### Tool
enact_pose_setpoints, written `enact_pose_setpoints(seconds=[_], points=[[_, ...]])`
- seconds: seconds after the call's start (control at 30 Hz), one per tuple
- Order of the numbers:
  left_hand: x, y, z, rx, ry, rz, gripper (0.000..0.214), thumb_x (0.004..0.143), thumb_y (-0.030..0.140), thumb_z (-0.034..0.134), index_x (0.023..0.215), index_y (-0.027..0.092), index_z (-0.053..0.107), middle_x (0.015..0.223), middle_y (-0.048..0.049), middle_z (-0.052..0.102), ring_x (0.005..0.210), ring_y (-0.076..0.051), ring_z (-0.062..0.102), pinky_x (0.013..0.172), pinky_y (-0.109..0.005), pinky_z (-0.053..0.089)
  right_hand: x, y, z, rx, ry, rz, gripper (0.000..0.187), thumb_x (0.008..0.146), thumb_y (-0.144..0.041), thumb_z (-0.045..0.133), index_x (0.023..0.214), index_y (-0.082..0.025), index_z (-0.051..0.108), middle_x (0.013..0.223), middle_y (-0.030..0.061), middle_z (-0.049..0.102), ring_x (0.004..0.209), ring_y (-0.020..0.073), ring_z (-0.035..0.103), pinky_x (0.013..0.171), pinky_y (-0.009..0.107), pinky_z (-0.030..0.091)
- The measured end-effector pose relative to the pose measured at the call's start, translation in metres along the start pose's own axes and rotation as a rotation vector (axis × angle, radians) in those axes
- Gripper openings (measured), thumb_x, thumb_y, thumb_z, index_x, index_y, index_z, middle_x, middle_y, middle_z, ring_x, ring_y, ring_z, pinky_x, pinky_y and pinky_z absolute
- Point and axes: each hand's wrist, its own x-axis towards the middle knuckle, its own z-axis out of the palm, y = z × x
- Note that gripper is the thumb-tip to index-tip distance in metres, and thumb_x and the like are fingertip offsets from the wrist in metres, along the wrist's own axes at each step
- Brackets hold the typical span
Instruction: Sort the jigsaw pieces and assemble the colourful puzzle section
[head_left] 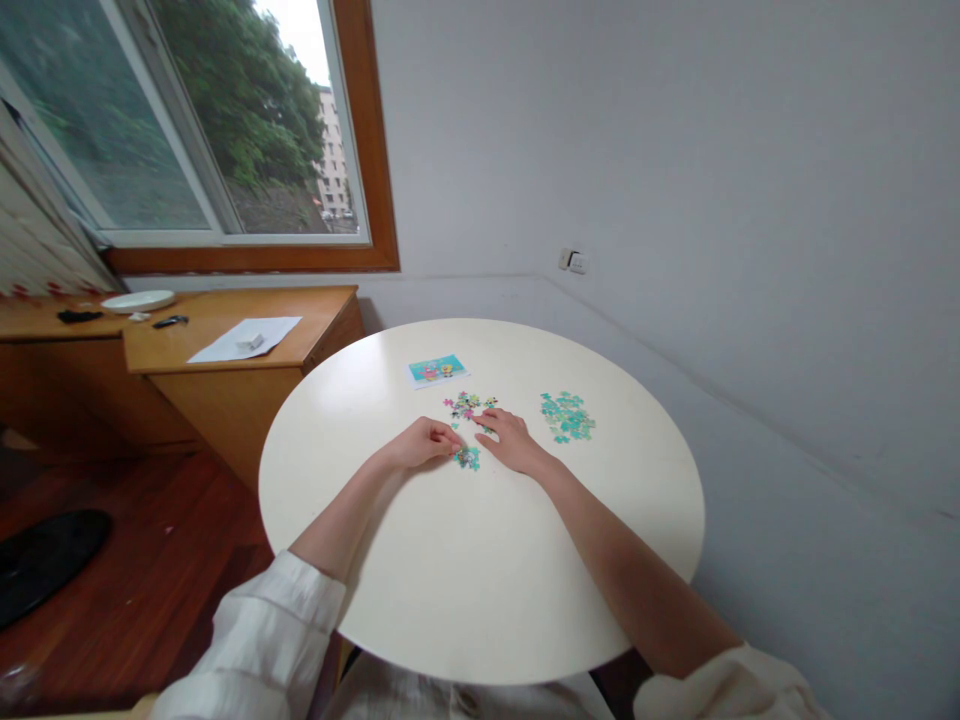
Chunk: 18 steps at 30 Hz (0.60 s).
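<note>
Small jigsaw pieces lie in groups on the round white table. My left hand [425, 442] is closed in a pinch at the left edge of a small joined patch of jigsaw pieces [469, 458], and its fingertips seem to hold a jigsaw piece there, mostly hidden. Fingers stretched out and thumb apart, my right hand [510, 438] rests at the lower right of a loose multicoloured pile of jigsaw pieces [463, 404]. Its fingertips reach the pile's edge, and some pieces are under or beside them. Behind the pile lies a picture card [436, 371] with cartoon figures on blue-green.
A separate spread of green and teal jigsaw pieces [568, 417] lies on the right of the round table [480, 580]. To the left stands a wooden desk [225, 385] bearing a white sheet [217, 345], a small white box [250, 341] and a white plate [139, 301]. Walls and a window surround the back.
</note>
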Motion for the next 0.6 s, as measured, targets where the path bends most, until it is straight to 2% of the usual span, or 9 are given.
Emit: enact_pose_setpoints(seconds=[0.3,0.6], points=[[0.0020,-0.0042,0.0012,0.041,-0.018,0.009,0.029,0.065,0.038,0.061,0.070,0.010,0.063,0.063,-0.0041,0.062,0.056,-0.009,0.051,0.057,-0.021,0.041,0.0020,0.0031,0.0030,-0.002,0.016,-0.016,0.036,0.083,-0.036,0.044,0.117,-0.025,0.052,0.122,0.0073,0.047,0.114,0.0198,0.041,0.095,0.038,0.027],[0.0007,-0.0008,0.0026,0.013,-0.021,0.036,0.023,0.065,0.033,0.060,0.070,0.010,0.062,0.060,-0.0029,0.061,0.054,-0.009,0.050,0.057,-0.021,0.040,0.0019,0.0027,0.0028,-0.001,0.004,-0.007,0.037,0.083,-0.036,0.044,0.118,-0.026,0.050,0.123,0.0074,0.046,0.115,0.0197,0.039,0.096,0.038,0.026]])
